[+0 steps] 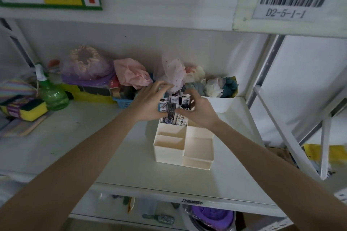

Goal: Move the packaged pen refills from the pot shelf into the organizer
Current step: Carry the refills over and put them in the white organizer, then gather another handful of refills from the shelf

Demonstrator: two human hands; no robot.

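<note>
A cream organizer (197, 153) with several compartments stands on the white shelf, near the middle. A bundle of packaged pen refills (173, 107) stands upright in its back left compartment, tops sticking out above the rim. My left hand (150, 103) grips the bundle from the left, fingers curled over its top. My right hand (199, 111) holds it from the right, thumb against the packets. The lower ends of the packets are hidden inside the compartment.
Behind the organizer stand a white bin (221, 104) of bath puffs and a blue basket (124, 102). A green spray bottle (51, 92) and sponges (28, 108) lie at the left. A metal shelf upright (262, 73) rises at the right.
</note>
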